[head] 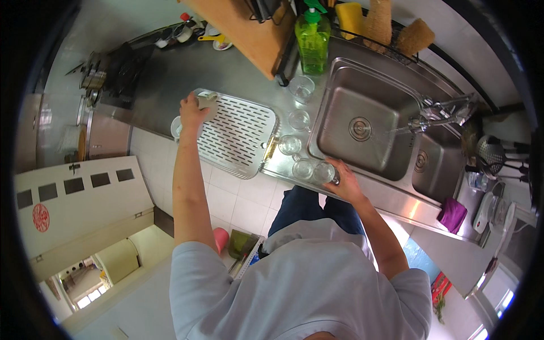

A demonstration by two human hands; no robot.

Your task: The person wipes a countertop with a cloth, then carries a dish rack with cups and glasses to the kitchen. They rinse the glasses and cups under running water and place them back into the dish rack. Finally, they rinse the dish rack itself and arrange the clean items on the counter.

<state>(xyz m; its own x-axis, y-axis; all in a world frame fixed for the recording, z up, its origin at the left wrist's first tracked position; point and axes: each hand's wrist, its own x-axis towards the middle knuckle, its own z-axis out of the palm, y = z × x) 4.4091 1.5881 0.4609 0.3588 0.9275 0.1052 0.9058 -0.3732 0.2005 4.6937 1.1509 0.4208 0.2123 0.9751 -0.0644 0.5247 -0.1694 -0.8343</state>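
Observation:
My left hand [192, 111] grips a pale beige object [208, 106], probably a mug, at the far left corner of a white slotted drainer tray [238, 131]. A white cup [175, 126] stands by my left wrist, partly hidden by the arm. My right hand [346, 182] holds a clear glass mug [324, 172] near the counter's front edge, with fingers around its handle side. Close beside it is a second glass mug [303, 169]. More clear glasses, including a rear one [302, 88], stand in a rough line between tray and sink.
Right of the glasses lies a steel double sink [361, 102] under a chrome faucet [442, 112]. A green soap pump bottle [313, 40] and a wooden board [250, 34] stand behind. A purple cloth [452, 215] hangs over the front edge. The tray's near edge overhangs the counter [165, 80].

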